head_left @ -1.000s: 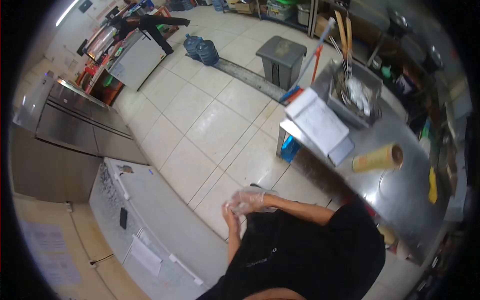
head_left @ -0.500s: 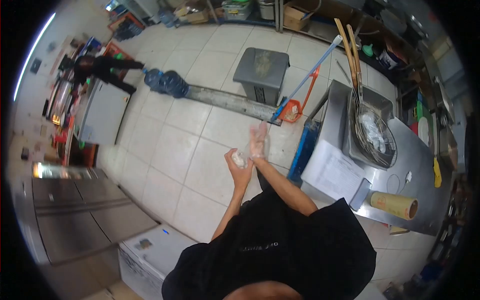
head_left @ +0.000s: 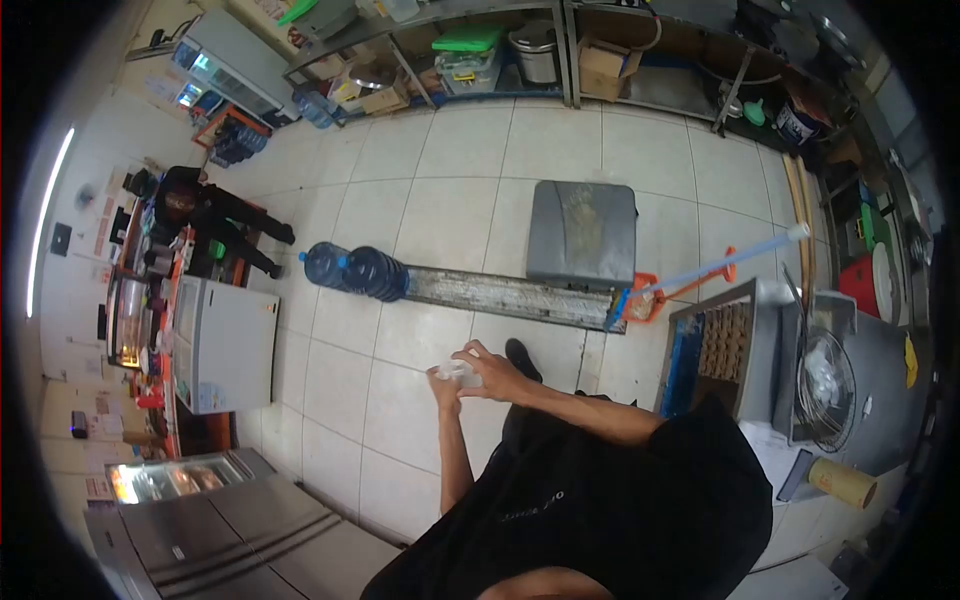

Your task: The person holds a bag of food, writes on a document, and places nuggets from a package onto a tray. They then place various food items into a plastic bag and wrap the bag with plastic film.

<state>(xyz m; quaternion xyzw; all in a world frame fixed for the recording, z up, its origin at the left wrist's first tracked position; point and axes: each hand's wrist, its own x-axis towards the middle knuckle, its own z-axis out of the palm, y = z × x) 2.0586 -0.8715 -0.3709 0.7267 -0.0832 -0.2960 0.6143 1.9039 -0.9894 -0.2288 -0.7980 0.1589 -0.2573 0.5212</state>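
A small wad of crumpled clear plastic is between my two hands, above the tiled floor. My left hand closes on it from the left, with the thumb side up. From the right, my right hand curls its bent fingers over the same plastic. The fingers hide part of the wad, and I cannot make out its exact shape.
A grey lidded bin stands by a floor drain. Blue water bottles sit at the drain's left end. A dustpan and blue-handled broom lean near the steel sink. Another person stands far left.
My hands have come together on the plastic; earlier the right hand was raised, fingers extended, in what looked like thin clear plastic. My view has turned, and I have moved left, away from the sink.
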